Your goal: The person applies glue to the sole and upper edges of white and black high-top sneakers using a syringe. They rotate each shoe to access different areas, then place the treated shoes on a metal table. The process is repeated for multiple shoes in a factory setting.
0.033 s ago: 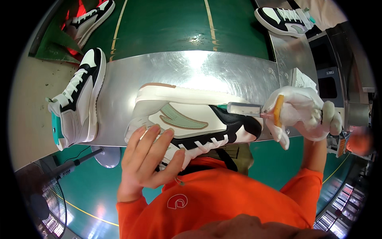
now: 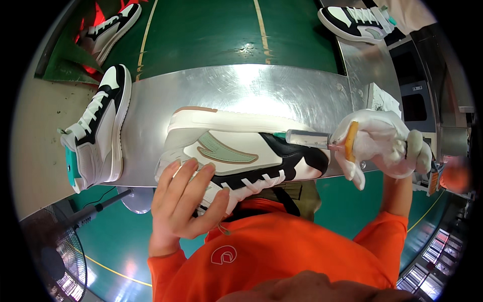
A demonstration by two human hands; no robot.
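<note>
A white, black and pale green sneaker [image 2: 282, 151] lies on its side, toe to the right and sole facing away from me. My bare left hand [image 2: 183, 201] grips it near the collar and laces, fingers spread over its side. In my gloved right hand [image 2: 380, 143] is a clear syringe [image 2: 308, 138] with a yellow finger flange [image 2: 351, 141] and a green tip. That tip meets the seam between the black upper and white sole, toward the toe. The gloved palm hides the syringe's rear end.
The sneaker rests on a metal ledge [image 2: 241, 88] beside a green conveyor belt [image 2: 211, 35]. Another sneaker [image 2: 100, 121] stands at left, one [image 2: 114, 27] at far left. At far right, a person's arm [image 2: 410, 15] reaches a sneaker [image 2: 352, 22]. A fan [image 2: 60, 256] stands lower left.
The syringe tip has crept slightly along the seam toward the toe. The whole scene sits a little further left in view; both hands keep their hold.
</note>
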